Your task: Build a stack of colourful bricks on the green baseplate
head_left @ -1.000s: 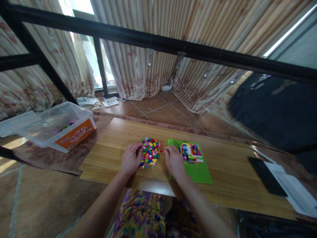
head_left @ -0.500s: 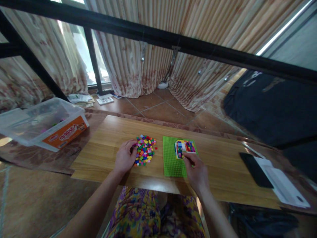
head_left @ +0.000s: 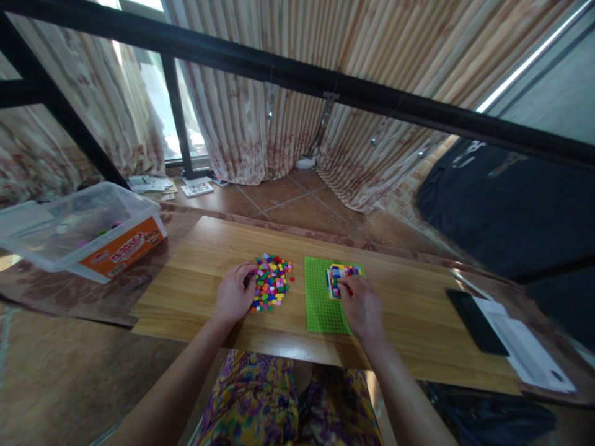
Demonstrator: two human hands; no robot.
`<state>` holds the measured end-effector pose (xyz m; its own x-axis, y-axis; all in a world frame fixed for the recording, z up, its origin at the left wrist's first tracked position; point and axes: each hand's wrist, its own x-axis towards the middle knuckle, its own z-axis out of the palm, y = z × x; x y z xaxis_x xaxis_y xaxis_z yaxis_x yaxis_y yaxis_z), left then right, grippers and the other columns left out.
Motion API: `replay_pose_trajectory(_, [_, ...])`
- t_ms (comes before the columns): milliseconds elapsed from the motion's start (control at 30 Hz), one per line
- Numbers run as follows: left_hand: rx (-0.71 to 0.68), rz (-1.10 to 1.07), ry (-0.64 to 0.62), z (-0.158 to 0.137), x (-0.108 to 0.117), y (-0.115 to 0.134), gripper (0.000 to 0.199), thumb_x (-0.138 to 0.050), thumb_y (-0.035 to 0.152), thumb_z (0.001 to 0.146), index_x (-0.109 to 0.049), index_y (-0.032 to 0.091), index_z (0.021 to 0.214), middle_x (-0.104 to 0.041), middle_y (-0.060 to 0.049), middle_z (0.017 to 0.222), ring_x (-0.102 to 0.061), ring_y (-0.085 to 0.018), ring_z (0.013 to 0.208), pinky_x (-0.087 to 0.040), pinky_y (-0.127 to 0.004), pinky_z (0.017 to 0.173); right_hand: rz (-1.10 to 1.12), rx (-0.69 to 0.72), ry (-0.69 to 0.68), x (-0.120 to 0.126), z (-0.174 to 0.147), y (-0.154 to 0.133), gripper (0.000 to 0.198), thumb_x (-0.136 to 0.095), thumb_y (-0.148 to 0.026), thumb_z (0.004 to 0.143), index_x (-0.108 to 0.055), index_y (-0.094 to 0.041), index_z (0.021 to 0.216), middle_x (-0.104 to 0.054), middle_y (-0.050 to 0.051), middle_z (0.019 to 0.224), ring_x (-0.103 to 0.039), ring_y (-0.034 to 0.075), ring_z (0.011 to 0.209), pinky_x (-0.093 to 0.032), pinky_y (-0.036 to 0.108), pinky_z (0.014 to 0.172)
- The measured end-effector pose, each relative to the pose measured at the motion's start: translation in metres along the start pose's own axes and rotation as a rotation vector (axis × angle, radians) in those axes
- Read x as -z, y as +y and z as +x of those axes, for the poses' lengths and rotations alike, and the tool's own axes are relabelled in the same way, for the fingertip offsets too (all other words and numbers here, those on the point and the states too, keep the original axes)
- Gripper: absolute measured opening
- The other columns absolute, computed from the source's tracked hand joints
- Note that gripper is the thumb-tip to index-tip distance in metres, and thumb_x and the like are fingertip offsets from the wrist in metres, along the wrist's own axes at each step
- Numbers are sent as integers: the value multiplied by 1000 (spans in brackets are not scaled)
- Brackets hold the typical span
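Note:
A loose pile of small toy bricks (head_left: 272,285) in many colours lies on the wooden table. At its left edge rests my left hand (head_left: 235,292), fingers loosely curved and thumb apart, with nothing visible in its grasp. Right of the pile lies a green studded baseplate (head_left: 320,310). A low block of coloured bricks (head_left: 335,274) with white and yellow edges stands on its upper right part. My right hand (head_left: 363,306) is over the front of that block, thumb and fingers pinched together. Its fingers cover part of the block, and whatever is between them is hidden.
To the left, on the floor, stands a clear plastic box (head_left: 111,217) with an orange label and some bricks inside. A black flat device (head_left: 476,322) and a white tray-like piece (head_left: 523,347) lie at the table's right end. A dark metal bar (head_left: 297,71) crosses beyond the table.
My right hand has shifted slightly up and left over the brick block, covering more of it. My left hand stays at the pile.

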<state>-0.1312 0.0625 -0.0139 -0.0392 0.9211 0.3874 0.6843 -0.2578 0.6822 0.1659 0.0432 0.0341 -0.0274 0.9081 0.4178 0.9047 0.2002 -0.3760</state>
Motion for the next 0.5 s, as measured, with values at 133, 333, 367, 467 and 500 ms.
replay_pose_trajectory(133, [-8,-9,6,-1,0,0,23,-50,22,86,-65,22,103,-69,-7,113,-62,-23,108,-49,-41,100,-48,-8,5,-1,2,-2,23,-47,-23,90,-69,-20,82,-66,9,87,-57,23,86,-43,35,80])
replay_pose_trajectory(333, [1,-7,2,0,0,1,23,-50,22,86,-65,20,102,-69,-8,112,-63,-23,107,-49,-42,99,-63,-61,62,-6,0,-3,18,-51,-22,88,-64,-20,75,-63,6,80,-54,21,78,-41,34,76])
replay_pose_trajectory(367, [2,-7,1,0,0,1,23,-50,22,86,-65,20,102,-69,-8,112,-63,-23,107,-49,-42,99,-55,-59,76,-7,-1,-3,18,-51,-23,88,-64,-20,75,-63,6,80,-54,21,78,-41,34,75])
replay_pose_trajectory(467, [-1,-14,0,0,0,0,22,-50,22,86,-65,20,102,-69,-8,112,-63,-23,107,-49,-42,99,-36,-41,110,-9,-3,-2,20,-50,-25,90,-65,-20,77,-64,7,84,-54,21,80,-42,34,77])
replay_pose_trajectory(500, [-3,-17,2,0,0,0,22,-50,22,86,-65,20,102,-69,-8,112,-63,-23,107,-49,-42,99,-36,-31,118,-10,-5,-2,21,-49,-25,90,-66,-20,77,-64,8,85,-54,22,82,-42,35,78])
